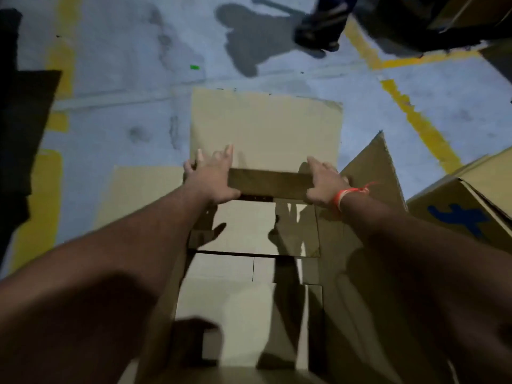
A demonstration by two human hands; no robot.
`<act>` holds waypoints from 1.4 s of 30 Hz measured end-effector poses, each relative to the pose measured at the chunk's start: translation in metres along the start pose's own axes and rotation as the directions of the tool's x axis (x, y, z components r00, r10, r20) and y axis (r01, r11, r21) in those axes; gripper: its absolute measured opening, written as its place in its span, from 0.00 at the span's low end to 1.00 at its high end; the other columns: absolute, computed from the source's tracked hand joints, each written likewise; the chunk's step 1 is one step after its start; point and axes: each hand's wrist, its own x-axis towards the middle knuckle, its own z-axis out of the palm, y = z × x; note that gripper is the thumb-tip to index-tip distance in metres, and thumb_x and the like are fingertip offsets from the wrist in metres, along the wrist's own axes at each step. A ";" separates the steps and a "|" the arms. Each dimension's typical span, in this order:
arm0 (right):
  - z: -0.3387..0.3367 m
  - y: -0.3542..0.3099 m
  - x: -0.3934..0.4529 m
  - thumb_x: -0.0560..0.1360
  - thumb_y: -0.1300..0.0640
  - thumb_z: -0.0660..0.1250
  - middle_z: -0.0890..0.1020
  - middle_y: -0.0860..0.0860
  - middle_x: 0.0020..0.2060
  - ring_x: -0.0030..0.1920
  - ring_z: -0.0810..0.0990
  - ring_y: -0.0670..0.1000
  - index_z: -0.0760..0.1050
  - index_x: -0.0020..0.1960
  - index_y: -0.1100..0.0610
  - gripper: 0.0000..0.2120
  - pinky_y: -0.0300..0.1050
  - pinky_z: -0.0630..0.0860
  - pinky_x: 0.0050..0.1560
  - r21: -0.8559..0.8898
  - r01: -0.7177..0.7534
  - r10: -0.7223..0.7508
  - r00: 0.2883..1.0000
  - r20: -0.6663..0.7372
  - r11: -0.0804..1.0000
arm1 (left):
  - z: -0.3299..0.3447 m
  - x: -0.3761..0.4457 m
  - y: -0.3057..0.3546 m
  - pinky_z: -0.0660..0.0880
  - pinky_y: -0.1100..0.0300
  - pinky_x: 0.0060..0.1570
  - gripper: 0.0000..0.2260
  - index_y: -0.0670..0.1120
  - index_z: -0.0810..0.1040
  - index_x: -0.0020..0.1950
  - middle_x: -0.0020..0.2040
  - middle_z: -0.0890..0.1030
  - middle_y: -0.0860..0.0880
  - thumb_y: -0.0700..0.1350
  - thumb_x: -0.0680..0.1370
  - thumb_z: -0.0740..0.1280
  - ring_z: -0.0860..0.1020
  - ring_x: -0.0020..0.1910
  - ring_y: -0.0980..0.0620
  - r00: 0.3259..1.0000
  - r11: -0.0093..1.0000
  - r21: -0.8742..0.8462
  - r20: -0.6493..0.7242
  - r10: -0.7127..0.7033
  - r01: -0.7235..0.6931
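We look down into an open cardboard box (243, 297) that stands on the grey floor (116, 79), close in front of us and between our two arms. Both hands are at its far rim. The left hand (210, 177) lies on the far flap (266, 126), which is folded outward over the floor. Its grip is spread, with the fingers straight and apart on the cardboard and the thumb on the inner side of the far wall. The right hand (325, 185) holds the same fold near the right corner. Its grip pinches the edge, with the fingers bent over the top and the thumb on the inner side. An orange thread (345, 196) is tied around the right wrist. The right flap (371, 176) stands up, tilted, and the left flap (144, 195) lies outward. A second box (471, 189) just to the right carries a blue mark (460, 217), too blurred for us to read. Yellow lines (424, 128) cross the floor, and a dark shoe (318, 31) stands well beyond the box.
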 end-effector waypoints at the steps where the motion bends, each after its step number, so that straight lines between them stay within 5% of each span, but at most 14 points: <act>1: 0.004 0.003 0.004 0.62 0.53 0.69 0.66 0.58 0.73 0.72 0.67 0.64 0.52 0.79 0.46 0.49 0.62 0.65 0.69 -0.019 -0.032 0.033 0.998 0.050 0.999 | 0.005 0.004 -0.006 0.46 0.28 0.74 0.52 0.57 0.32 0.81 0.84 0.43 0.53 0.60 0.75 0.70 0.43 0.80 0.31 0.998 0.995 0.094 0.061 -0.025 0.019; 4: 0.018 0.007 0.004 0.60 0.51 0.70 0.62 0.55 0.76 0.74 0.65 0.63 0.50 0.78 0.42 0.51 0.65 0.65 0.70 -0.054 -0.041 0.046 0.995 0.093 0.998 | 0.023 0.002 -0.023 0.46 0.24 0.71 0.55 0.59 0.31 0.80 0.83 0.39 0.57 0.51 0.72 0.73 0.41 0.80 0.31 0.988 0.977 0.208 0.130 -0.078 0.049; 10: 0.046 0.008 -0.031 0.72 0.54 0.68 0.44 0.49 0.82 0.81 0.44 0.53 0.40 0.82 0.49 0.48 0.63 0.52 0.77 -0.157 0.063 -0.068 0.997 -0.028 0.986 | 0.071 -0.041 -0.039 0.51 0.23 0.68 0.49 0.64 0.36 0.80 0.81 0.33 0.45 0.47 0.76 0.71 0.41 0.79 0.29 0.984 0.970 0.183 -0.115 -0.139 0.159; 14: 0.071 0.019 -0.070 0.74 0.50 0.69 0.42 0.51 0.82 0.82 0.42 0.54 0.41 0.83 0.47 0.48 0.57 0.52 0.77 -0.212 0.119 -0.130 0.991 -0.034 0.970 | 0.112 -0.083 -0.066 0.57 0.23 0.67 0.38 0.63 0.47 0.81 0.81 0.33 0.42 0.38 0.81 0.65 0.43 0.77 0.24 0.961 0.963 0.153 -0.201 -0.189 0.221; 19: 0.073 0.027 -0.107 0.74 0.54 0.71 0.45 0.51 0.82 0.82 0.44 0.54 0.45 0.83 0.49 0.46 0.56 0.53 0.78 -0.136 0.114 -0.115 0.993 0.003 0.984 | 0.114 -0.116 -0.089 0.69 0.36 0.69 0.41 0.59 0.52 0.83 0.80 0.30 0.40 0.28 0.78 0.60 0.51 0.78 0.26 0.963 0.963 0.109 -0.140 -0.230 0.246; 31: 0.082 0.009 -0.128 0.74 0.47 0.69 0.44 0.53 0.82 0.81 0.43 0.55 0.47 0.82 0.43 0.44 0.59 0.53 0.76 -0.319 0.035 -0.035 0.999 0.007 0.947 | 0.104 -0.137 -0.120 0.66 0.42 0.72 0.39 0.58 0.54 0.83 0.81 0.32 0.43 0.26 0.78 0.55 0.46 0.80 0.31 0.929 0.928 0.029 -0.006 -0.371 0.371; 34: 0.094 0.010 -0.126 0.73 0.50 0.70 0.39 0.52 0.82 0.81 0.41 0.56 0.49 0.82 0.43 0.44 0.62 0.56 0.76 -0.236 -0.019 0.033 0.998 0.056 0.972 | 0.106 -0.139 -0.118 0.66 0.44 0.72 0.41 0.58 0.55 0.83 0.81 0.32 0.44 0.25 0.77 0.56 0.46 0.80 0.31 0.927 0.927 0.003 -0.023 -0.375 0.375; 37: 0.097 0.016 -0.122 0.73 0.54 0.71 0.41 0.55 0.81 0.79 0.55 0.64 0.55 0.81 0.48 0.42 0.57 0.68 0.73 -0.027 -0.118 0.120 0.984 0.134 0.993 | 0.109 -0.142 -0.119 0.68 0.43 0.71 0.41 0.58 0.56 0.82 0.81 0.33 0.45 0.26 0.76 0.58 0.48 0.80 0.29 0.926 0.926 -0.038 -0.035 -0.376 0.374; 39: 0.098 0.023 -0.122 0.74 0.56 0.70 0.41 0.56 0.80 0.73 0.67 0.66 0.59 0.80 0.50 0.37 0.52 0.78 0.61 -0.033 -0.164 0.167 0.959 0.229 0.986 | 0.113 -0.148 -0.119 0.70 0.40 0.70 0.41 0.59 0.55 0.82 0.82 0.34 0.46 0.27 0.76 0.60 0.51 0.79 0.28 0.906 0.903 -0.088 -0.009 -0.423 0.421; 42: 0.105 0.032 -0.123 0.74 0.60 0.68 0.34 0.54 0.80 0.71 0.70 0.65 0.55 0.81 0.45 0.40 0.46 0.82 0.50 -0.097 -0.210 0.229 0.935 0.272 0.973 | 0.120 -0.160 -0.119 0.75 0.41 0.64 0.41 0.60 0.53 0.81 0.82 0.39 0.41 0.30 0.76 0.62 0.60 0.76 0.28 0.879 0.872 -0.110 0.029 -0.476 0.476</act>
